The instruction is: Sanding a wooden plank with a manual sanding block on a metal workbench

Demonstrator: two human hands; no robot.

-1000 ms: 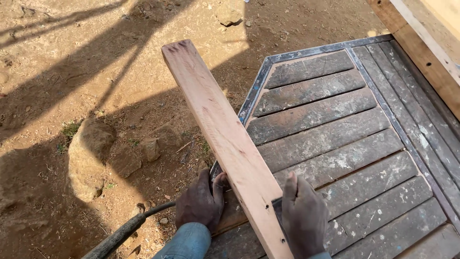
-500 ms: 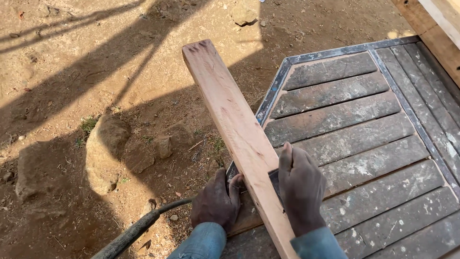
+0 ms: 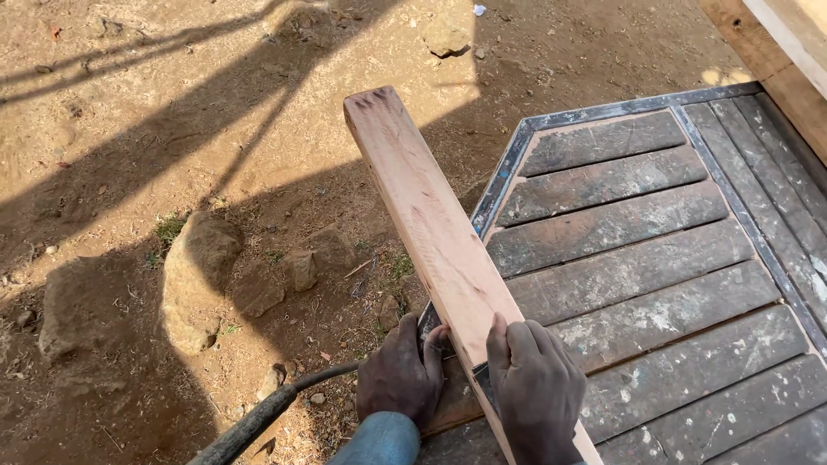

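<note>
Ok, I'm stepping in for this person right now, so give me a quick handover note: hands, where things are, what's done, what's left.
Left hand: gripping the left edge of the long pale reddish wooden plank near its close end.
Right hand: clamped over the plank's top, fingers curled on it.
Plank: close end over the corner of the dark slatted metal-framed platform, far end raised over the dirt ground.
Black hose lies left, below the hands.
Done: plank in hand. Left: it is not yet set down flat.
</note>
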